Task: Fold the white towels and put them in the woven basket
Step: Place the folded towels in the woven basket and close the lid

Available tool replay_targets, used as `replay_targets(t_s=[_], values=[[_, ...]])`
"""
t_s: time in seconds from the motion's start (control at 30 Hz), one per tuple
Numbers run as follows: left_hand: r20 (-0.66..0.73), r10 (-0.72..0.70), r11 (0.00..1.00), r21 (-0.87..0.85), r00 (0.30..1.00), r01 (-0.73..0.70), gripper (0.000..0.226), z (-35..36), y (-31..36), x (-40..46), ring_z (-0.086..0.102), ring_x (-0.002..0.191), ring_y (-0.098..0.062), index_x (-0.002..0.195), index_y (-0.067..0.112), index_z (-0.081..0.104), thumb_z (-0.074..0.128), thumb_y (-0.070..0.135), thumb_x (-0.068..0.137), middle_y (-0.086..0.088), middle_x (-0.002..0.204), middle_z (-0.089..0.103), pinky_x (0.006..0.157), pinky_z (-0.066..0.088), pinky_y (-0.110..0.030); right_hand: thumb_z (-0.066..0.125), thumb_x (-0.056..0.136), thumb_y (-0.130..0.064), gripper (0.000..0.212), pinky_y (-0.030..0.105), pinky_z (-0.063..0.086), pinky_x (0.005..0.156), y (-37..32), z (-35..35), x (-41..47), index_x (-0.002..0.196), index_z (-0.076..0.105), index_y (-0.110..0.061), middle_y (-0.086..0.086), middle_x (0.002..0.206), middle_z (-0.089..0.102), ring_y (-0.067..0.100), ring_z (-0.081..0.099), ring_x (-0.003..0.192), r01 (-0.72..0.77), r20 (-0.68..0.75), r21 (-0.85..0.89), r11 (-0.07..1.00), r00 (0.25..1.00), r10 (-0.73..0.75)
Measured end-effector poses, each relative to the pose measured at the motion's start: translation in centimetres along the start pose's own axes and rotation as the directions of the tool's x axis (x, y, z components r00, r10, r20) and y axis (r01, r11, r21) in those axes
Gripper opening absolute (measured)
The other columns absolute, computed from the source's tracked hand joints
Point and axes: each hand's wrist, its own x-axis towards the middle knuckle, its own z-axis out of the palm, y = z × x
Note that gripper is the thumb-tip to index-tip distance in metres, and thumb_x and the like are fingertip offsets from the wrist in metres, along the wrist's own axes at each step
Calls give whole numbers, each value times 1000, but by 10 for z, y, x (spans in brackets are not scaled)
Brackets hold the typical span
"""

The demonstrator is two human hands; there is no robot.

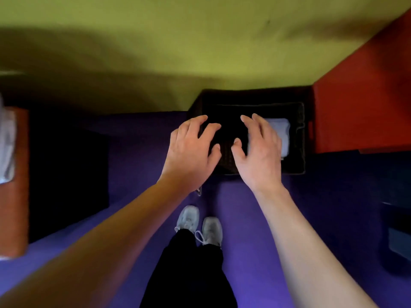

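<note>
Forearms: both reach in from the bottom of the frame, nearest the camera, over the dark trousers and grey shoes (200, 225) at lower centre.
Far left: a pale cloth (6, 138), perhaps another white towel though too blurred to say, lies on a brown-orange surface at the left edge, well apart from the basket.
Left hand (191, 152): at centre frame, fingers spread and relaxed, holding nothing, over the woven basket's left rim.
Woven basket (298, 152): dark, on the purple floor (244, 218) right of centre, its back against the green wall (200, 52), its right side just beside a red cabinet (360, 103).
Right hand (260, 152): fingers spread wide, empty, above the basket's opening and partly covering the towel.
White towel (282, 132): folded, lying inside the basket toward its right side.
Step in hand: this towel looks placed; I judge the hands are free to leave. Lift them straight up so no finger catches the fold.
Edges: the basket rim sits close under both hands; the cabinet blocks the right.
Open room: the floor to the left and toward the feet is the free way out.
</note>
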Motion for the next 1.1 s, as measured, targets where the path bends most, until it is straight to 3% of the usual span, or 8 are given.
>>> replay_targets(t_s=[0.33, 0.67, 0.93, 1.1], values=[[-215, -260, 962, 24, 941, 272, 41, -134, -40, -86, 52, 124, -29, 130, 20, 62, 56, 32, 91, -5, 135, 55, 104, 40, -44, 62, 90, -28, 53, 43, 34, 112, -145, -50, -10, 142, 55, -19, 8, 146, 50, 26, 47, 134, 290, 84, 106, 951, 950, -299], [-234, -553, 829, -61, 800, 555, 43, -203, -151, -166, 48, 124, -22, 134, 28, 56, 45, 39, 94, 4, 135, 52, 106, 41, -39, 64, 95, -28, 50, 44, 39, 108, -303, 14, -27, 142, 54, -17, 9, 142, 52, 24, 50, 131, 478, 202, 233, 847, 828, -523], [-187, -603, 797, -105, 775, 595, 39, -240, -289, -213, 49, 120, -22, 131, 27, 58, 50, 33, 93, 5, 132, 54, 105, 41, -38, 65, 96, -27, 48, 40, 40, 103, -425, 103, -52, 142, 54, -19, 7, 139, 54, 21, 52, 126, 428, 270, 248, 869, 831, -486], [-181, -550, 833, -57, 815, 550, 36, -267, -396, -213, 50, 118, -25, 127, 26, 59, 57, 28, 91, 2, 131, 56, 98, 41, -39, 62, 95, -27, 46, 31, 32, 103, -496, 158, -61, 140, 53, -25, -4, 136, 53, 16, 51, 123, 318, 325, 242, 917, 864, -386]])
